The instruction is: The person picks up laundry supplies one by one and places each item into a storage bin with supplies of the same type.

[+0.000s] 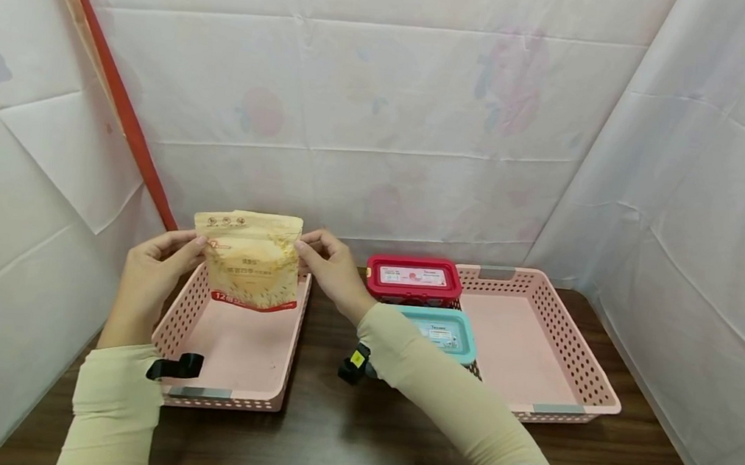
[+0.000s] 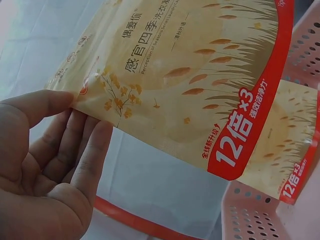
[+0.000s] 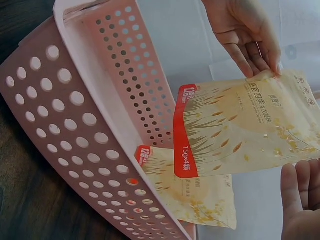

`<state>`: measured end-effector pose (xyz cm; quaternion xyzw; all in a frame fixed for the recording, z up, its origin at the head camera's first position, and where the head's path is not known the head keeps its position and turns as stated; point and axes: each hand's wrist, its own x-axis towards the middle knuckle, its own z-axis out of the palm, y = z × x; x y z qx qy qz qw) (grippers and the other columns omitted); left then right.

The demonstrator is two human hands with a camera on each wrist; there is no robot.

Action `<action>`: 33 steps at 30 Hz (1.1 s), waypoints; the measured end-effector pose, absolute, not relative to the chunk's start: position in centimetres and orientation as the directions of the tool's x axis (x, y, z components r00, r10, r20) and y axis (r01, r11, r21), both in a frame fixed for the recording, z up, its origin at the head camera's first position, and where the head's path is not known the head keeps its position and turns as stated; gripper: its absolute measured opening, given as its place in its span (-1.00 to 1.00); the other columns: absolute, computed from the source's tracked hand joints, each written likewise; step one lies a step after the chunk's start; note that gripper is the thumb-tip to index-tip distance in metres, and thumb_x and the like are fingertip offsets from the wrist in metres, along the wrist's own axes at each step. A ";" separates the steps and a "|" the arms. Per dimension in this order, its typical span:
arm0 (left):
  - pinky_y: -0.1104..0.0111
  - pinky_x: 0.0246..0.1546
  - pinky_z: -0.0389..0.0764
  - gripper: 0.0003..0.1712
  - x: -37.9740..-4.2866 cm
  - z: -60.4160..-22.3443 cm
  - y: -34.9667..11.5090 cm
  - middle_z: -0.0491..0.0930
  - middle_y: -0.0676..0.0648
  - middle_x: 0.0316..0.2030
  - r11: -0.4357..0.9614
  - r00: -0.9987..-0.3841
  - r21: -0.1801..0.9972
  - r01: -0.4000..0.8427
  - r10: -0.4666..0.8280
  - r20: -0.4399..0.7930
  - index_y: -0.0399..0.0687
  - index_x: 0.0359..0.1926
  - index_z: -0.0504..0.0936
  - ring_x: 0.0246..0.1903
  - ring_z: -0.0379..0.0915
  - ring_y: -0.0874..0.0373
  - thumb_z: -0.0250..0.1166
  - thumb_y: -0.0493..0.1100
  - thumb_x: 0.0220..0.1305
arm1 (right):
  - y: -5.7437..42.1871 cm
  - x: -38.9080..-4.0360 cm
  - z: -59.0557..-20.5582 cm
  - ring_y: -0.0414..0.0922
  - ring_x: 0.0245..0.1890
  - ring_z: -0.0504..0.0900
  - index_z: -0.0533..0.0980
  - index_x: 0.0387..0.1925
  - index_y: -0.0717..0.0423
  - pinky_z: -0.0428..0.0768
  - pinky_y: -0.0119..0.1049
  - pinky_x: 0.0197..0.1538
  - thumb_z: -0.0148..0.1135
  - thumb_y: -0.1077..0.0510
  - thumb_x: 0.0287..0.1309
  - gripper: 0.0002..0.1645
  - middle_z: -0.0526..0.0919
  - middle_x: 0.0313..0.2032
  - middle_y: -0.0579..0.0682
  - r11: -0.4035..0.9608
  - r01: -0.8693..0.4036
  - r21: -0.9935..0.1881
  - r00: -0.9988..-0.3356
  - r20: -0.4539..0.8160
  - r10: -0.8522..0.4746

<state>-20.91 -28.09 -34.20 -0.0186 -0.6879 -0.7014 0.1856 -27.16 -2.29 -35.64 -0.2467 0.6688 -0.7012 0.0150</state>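
Note:
A cream laundry-pod pouch [image 1: 251, 262] with a red lower band is held up above the left pink basket [image 1: 235, 353]. My left hand [image 1: 152, 272] pinches its left edge between thumb and fingers, near the top corner. The opposite edge is pinched by my right hand [image 1: 336, 270]. The pouch front shows printed grasses in the left wrist view, where part of my left hand [image 2: 50, 160] fills the lower left. Behind the held pouch, a second similar pouch [image 3: 200, 200] stands at the basket in the right wrist view; the head view hides it.
On the right stands another pink basket [image 1: 600, 370]. A red-lidded box [image 1: 412, 295] and a teal-lidded box [image 1: 466, 337] are at its left side; whether they sit inside it I cannot tell. A brown wooden table [image 1: 327, 450] lies below, with white cloth walls [image 1: 371, 99] around.

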 end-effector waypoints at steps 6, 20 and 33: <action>0.57 -0.24 0.62 -0.66 -21.6 -35.1 -28.6 0.65 0.05 -0.28 0.063 -0.932 0.968 0.244 -0.260 0.252 -0.28 0.01 0.64 -0.29 0.64 0.29 0.39 -0.16 0.32 | -3.2 -27.5 -36.4 0.02 -0.25 0.63 0.58 -0.08 0.14 0.69 -0.24 -0.13 0.23 0.14 0.40 -0.84 0.57 -0.33 -0.01 -0.075 -0.291 -0.954 -0.897 0.300 -0.324; 0.63 -0.26 0.58 -0.55 -22.6 -36.5 -29.8 0.63 0.19 -0.28 0.249 -0.946 0.966 0.076 -0.289 0.149 -0.22 0.14 0.58 -0.26 0.59 0.39 0.32 -0.02 0.38 | -5.0 -28.1 -38.4 -0.14 -0.27 0.60 0.57 -0.08 0.16 0.68 -0.29 -0.08 0.20 0.18 0.42 -0.85 0.54 -0.33 -0.03 -0.052 -0.224 -0.973 -0.931 0.230 -0.282; 0.52 -0.19 0.56 -0.29 -22.9 -37.5 -30.0 0.63 0.22 -0.24 0.413 -0.949 0.909 -0.056 -0.305 0.080 -0.25 0.29 0.52 -0.17 0.53 0.35 0.26 0.19 0.37 | -5.6 -28.6 -40.0 -0.08 -0.30 0.61 0.61 -0.08 0.06 0.61 -0.28 -0.25 0.22 0.14 0.41 -0.86 0.56 -0.35 -0.10 0.030 -0.197 -0.980 -0.955 0.185 -0.232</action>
